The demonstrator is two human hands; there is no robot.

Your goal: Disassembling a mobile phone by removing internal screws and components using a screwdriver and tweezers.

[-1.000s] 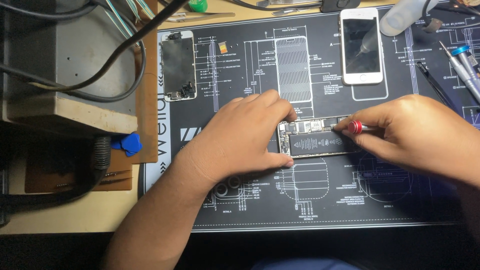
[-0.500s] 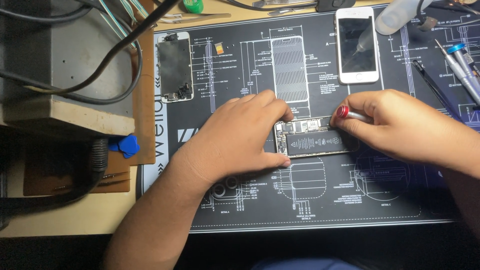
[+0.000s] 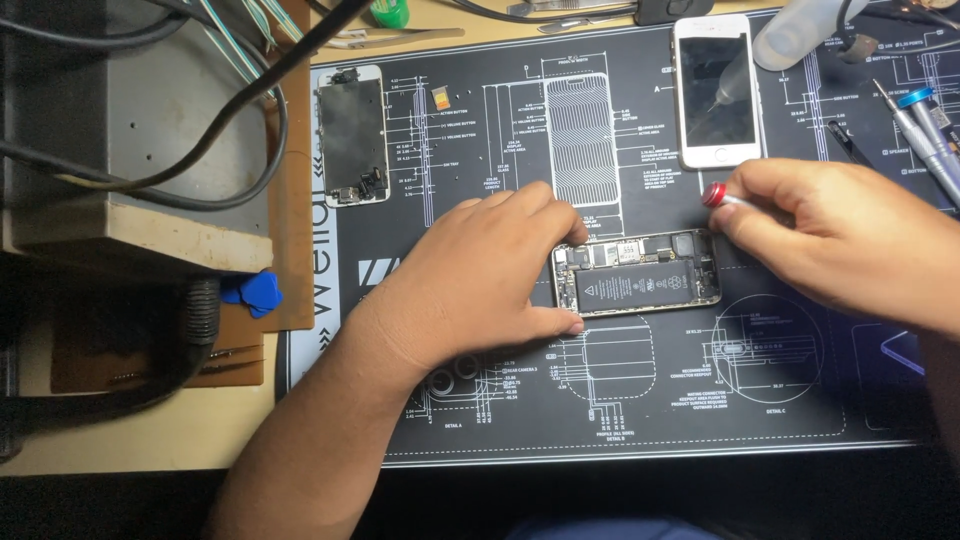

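Note:
An opened phone body (image 3: 640, 275) with its battery and circuit board showing lies flat in the middle of a black printed repair mat (image 3: 600, 420). My left hand (image 3: 475, 280) pinches the phone's left end between thumb and fingers. My right hand (image 3: 840, 240) sits just right of the phone. It grips a small screwdriver with a red cap (image 3: 713, 194), whose cap pokes out above the phone's upper right corner. The screwdriver's tip is hidden by the hand.
A white phone (image 3: 714, 90) lies face up at the mat's top. A detached screen assembly (image 3: 353, 135) lies at upper left. More screwdrivers (image 3: 930, 130) and a clear bottle (image 3: 800, 35) are at upper right. Cables and a grey box (image 3: 130, 150) fill the left, with blue picks (image 3: 255, 293) nearby.
My right hand has lifted off the phone's right end and drawn back up and to the right with the screwdriver. My left hand keeps its hold.

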